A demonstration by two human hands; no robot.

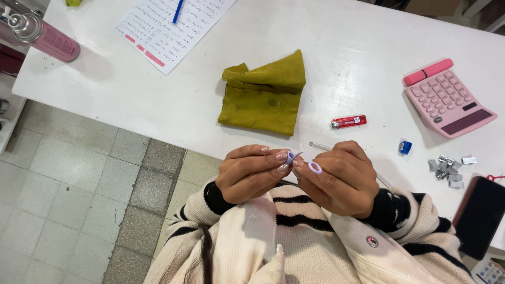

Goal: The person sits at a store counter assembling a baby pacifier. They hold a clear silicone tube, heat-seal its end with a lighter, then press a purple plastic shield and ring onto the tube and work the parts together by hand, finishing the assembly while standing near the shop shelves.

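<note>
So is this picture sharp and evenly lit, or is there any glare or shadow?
Head view: even, soft light; the white table looks bright but keeps its scuff marks; the pink can and yellow cloth cast faint shadows; both hands, left hand and right hand, look sharp.

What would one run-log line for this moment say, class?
left hand: pinches lilac loop | right hand: pinches same loop | beyond hands on white table: olive cloth, red lighter, pink calculator
</note>
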